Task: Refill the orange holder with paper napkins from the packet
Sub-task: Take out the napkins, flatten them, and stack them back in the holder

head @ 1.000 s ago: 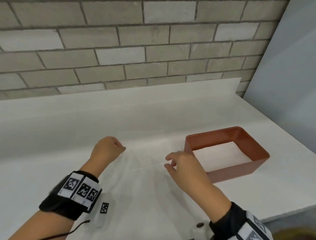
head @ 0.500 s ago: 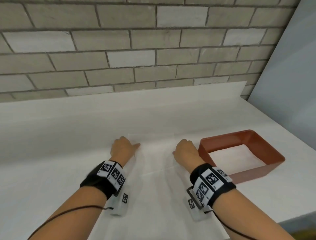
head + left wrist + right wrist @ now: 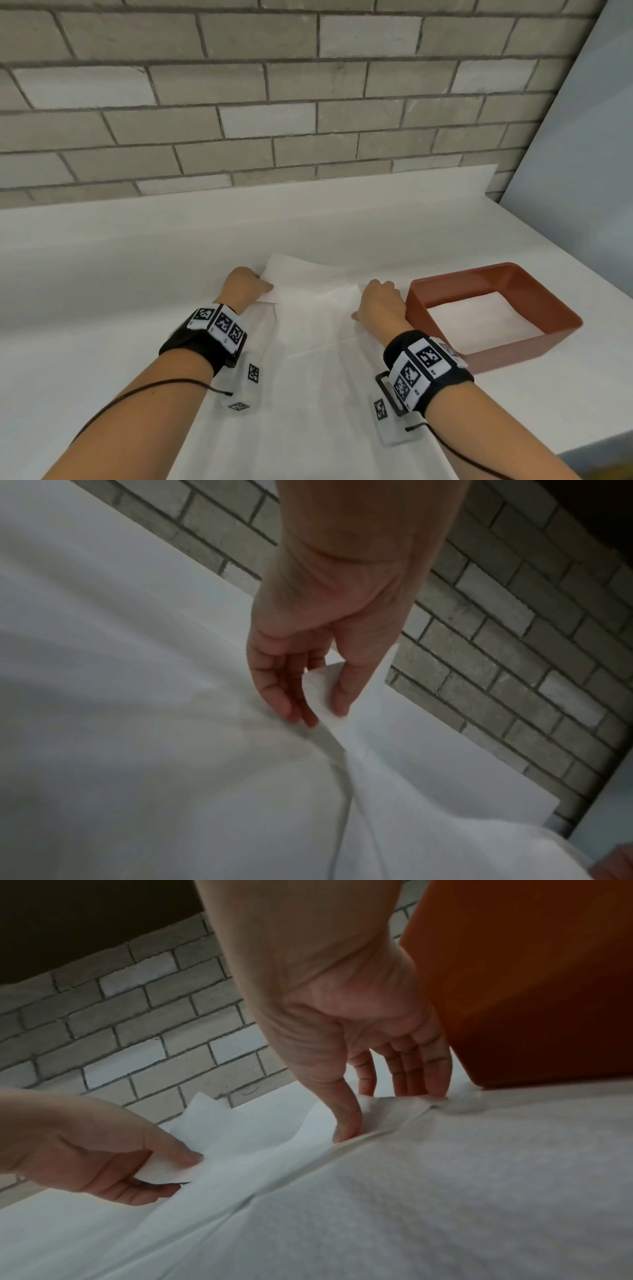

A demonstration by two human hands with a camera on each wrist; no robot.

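Observation:
A white paper napkin lies unfolded on the white counter, its far left corner lifted. My left hand pinches that raised edge between thumb and fingers; the left wrist view shows the pinch of the left hand on the napkin. My right hand presses straight fingertips and thumb down on the napkin's right side, just left of the orange holder. In the right wrist view the right hand pins the napkin beside the holder. No packet shows.
A long white paper sheet runs from the napkin toward me between my forearms. The brick wall backs the counter, and a grey panel closes the right side. The counter's front right edge is near.
Both hands moved forward to the napkin's far end. The left hand has pinched the left edge and lifted the corner. The right hand now presses down beside the holder.

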